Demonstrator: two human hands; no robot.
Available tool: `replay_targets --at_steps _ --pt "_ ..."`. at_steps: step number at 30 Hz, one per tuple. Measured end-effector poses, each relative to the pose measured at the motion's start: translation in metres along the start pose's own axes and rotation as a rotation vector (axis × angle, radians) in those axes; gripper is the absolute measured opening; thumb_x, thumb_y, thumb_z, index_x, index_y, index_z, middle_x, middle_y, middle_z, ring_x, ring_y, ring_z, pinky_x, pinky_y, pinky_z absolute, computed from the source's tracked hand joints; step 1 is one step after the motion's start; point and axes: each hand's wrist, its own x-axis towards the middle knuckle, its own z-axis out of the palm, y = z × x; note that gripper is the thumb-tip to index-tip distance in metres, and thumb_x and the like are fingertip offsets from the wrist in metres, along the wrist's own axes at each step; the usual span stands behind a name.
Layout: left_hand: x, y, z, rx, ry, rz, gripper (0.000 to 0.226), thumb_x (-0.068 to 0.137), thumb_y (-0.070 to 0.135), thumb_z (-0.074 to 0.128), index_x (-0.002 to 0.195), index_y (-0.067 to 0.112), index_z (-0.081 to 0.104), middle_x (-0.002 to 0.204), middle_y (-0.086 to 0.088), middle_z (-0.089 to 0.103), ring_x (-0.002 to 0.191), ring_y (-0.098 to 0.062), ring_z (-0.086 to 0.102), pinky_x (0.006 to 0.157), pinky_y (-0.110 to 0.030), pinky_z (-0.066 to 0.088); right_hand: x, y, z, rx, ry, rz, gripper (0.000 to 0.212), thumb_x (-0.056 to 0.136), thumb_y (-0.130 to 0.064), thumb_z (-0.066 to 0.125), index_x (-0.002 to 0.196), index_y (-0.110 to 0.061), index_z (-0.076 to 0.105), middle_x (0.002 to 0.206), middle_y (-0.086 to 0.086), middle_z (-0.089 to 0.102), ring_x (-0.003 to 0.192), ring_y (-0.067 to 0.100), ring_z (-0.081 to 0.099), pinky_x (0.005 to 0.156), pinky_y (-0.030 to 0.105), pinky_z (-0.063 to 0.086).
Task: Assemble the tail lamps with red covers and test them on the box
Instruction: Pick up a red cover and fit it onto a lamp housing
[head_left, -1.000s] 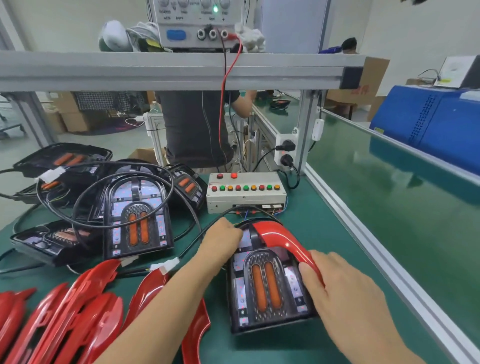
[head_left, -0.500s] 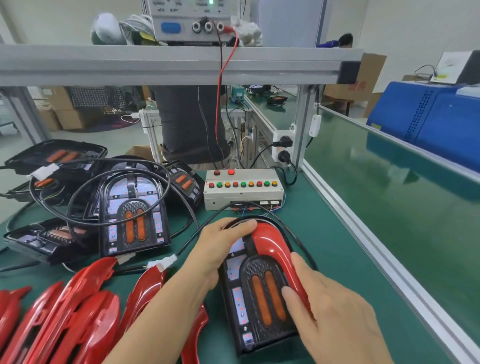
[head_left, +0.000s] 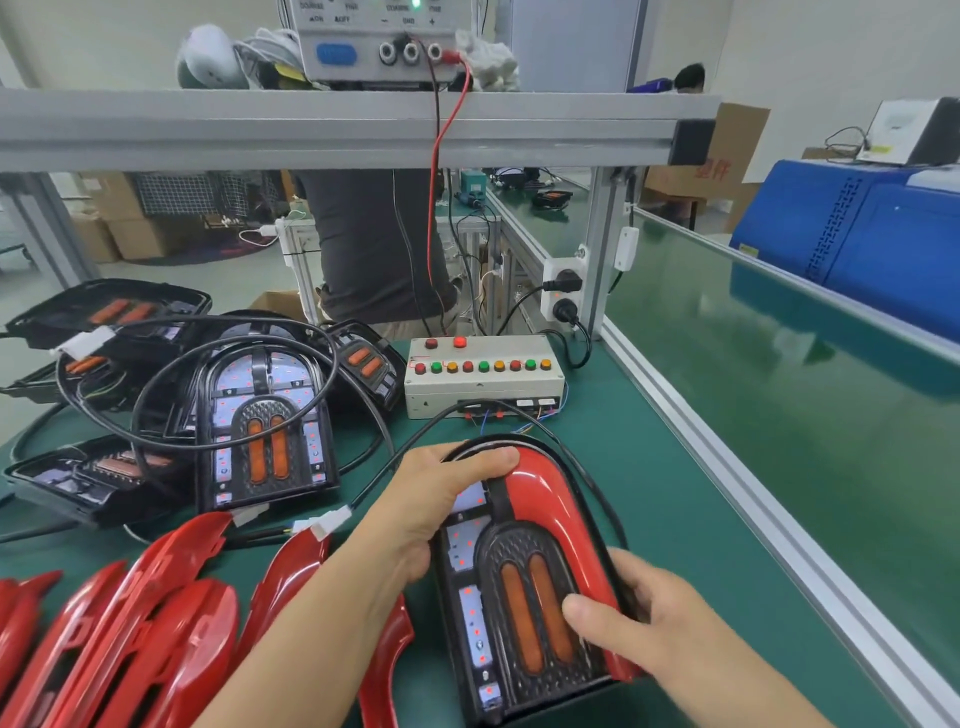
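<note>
A black tail lamp (head_left: 519, 587) with two orange lenses lies on the green mat in front of me. A glossy red cover (head_left: 558, 512) sits along its right side and curves over its top. My left hand (head_left: 441, 499) grips the lamp's upper left edge, fingers laid over the top of the cover. My right hand (head_left: 639, 623) holds the lamp's lower right edge, thumb pressing on the cover beside the lenses. The grey test box (head_left: 483, 376) with coloured buttons stands behind the lamp. A black cable runs from the lamp toward the box.
Several loose red covers (head_left: 140, 629) lie at the front left. More uncovered lamps (head_left: 265, 431) and looped cables pile up at the left. A power supply (head_left: 384, 41) sits on the shelf above. A person stands behind the bench. An aluminium rail borders the mat on the right.
The red cover has come down from a raised tilt onto the lamp's right side. My right hand slid down to the lower right edge, and my left hand moved over the lamp's top.
</note>
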Motion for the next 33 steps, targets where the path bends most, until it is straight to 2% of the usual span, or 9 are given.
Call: replay_targets --at_steps 4,11,15,18,21,24,27,30,33 --pt "0.002 0.001 -0.002 0.02 -0.003 -0.032 0.04 0.053 0.032 0.08 0.087 0.01 0.077 0.086 -0.014 0.074 0.068 -0.023 0.071 0.06 -0.025 0.054 0.003 -0.004 -0.007 0.087 -0.028 0.029 0.034 0.074 -0.037 0.079 0.106 -0.028 0.073 0.104 0.002 0.075 0.096 0.02 0.072 0.084 0.027 0.057" --pt "0.002 0.002 -0.005 -0.026 0.012 -0.122 0.028 0.05 0.026 0.08 0.073 0.011 0.077 0.078 -0.015 0.073 0.059 -0.025 0.068 0.056 -0.028 0.054 0.005 -0.007 -0.007 0.162 -0.099 0.097 0.044 0.075 -0.034 0.074 0.115 -0.016 0.068 0.109 0.009 0.073 0.101 0.028 0.07 0.089 0.037 0.056" --pt "0.002 0.001 -0.007 -0.023 0.017 -0.172 0.017 0.059 0.02 0.079 0.073 0.011 0.076 0.075 -0.014 0.072 0.057 -0.025 0.067 0.06 -0.029 0.055 0.006 -0.003 -0.005 0.174 -0.073 0.072 0.04 0.073 -0.033 0.072 0.109 -0.015 0.072 0.105 0.011 0.074 0.097 0.028 0.071 0.08 0.031 0.057" --pt "0.003 0.002 -0.008 -0.044 0.025 -0.196 0.029 0.054 0.018 0.08 0.08 0.007 0.074 0.075 -0.015 0.072 0.056 -0.025 0.067 0.06 -0.03 0.055 0.007 -0.002 -0.003 0.181 -0.057 0.068 0.039 0.072 -0.031 0.072 0.107 -0.013 0.073 0.104 0.012 0.074 0.095 0.03 0.072 0.078 0.031 0.058" --pt "0.004 0.001 -0.007 -0.041 0.028 -0.179 0.04 0.047 0.021 0.081 0.082 0.005 0.074 0.077 -0.017 0.071 0.058 -0.027 0.067 0.065 -0.032 0.055 0.006 -0.001 0.001 0.161 -0.027 0.028 0.033 0.07 -0.032 0.072 0.101 -0.022 0.076 0.1 0.01 0.075 0.092 0.026 0.072 0.076 0.028 0.057" --pt "0.007 -0.002 -0.008 -0.024 0.043 -0.185 0.028 0.061 0.018 0.08 0.084 0.004 0.074 0.08 -0.018 0.071 0.06 -0.027 0.066 0.066 -0.032 0.054 0.007 0.0 0.005 0.11 0.047 -0.004 0.028 0.07 -0.036 0.069 0.097 -0.031 0.076 0.095 0.007 0.076 0.089 0.024 0.073 0.08 0.035 0.058" --pt "0.008 -0.004 -0.011 0.065 0.068 -0.176 0.027 0.067 0.024 0.079 0.087 0.007 0.075 0.086 -0.016 0.073 0.071 -0.028 0.068 0.079 -0.037 0.055 0.007 -0.001 0.009 0.116 0.059 0.019 0.027 0.068 -0.037 0.069 0.093 -0.03 0.077 0.092 0.006 0.077 0.085 0.024 0.074 0.077 0.033 0.058" --pt "0.004 -0.002 -0.012 0.296 0.099 -0.075 0.032 0.076 0.04 0.073 0.094 0.014 0.073 0.1 -0.006 0.073 0.099 -0.023 0.065 0.098 -0.039 0.047 0.008 -0.005 0.007 0.142 0.079 0.091 0.032 0.064 -0.033 0.071 0.089 -0.015 0.078 0.088 0.01 0.077 0.08 0.026 0.074 0.064 0.023 0.057" --pt "-0.004 0.008 -0.026 0.554 0.254 0.128 0.04 0.085 0.045 0.063 0.115 0.019 0.064 0.108 0.006 0.065 0.097 -0.009 0.06 0.087 -0.025 0.046 0.007 -0.014 0.009 0.098 0.076 0.133 0.045 0.061 -0.048 0.083 0.09 -0.014 0.079 0.088 0.005 0.077 0.083 0.019 0.074 0.073 0.024 0.053"
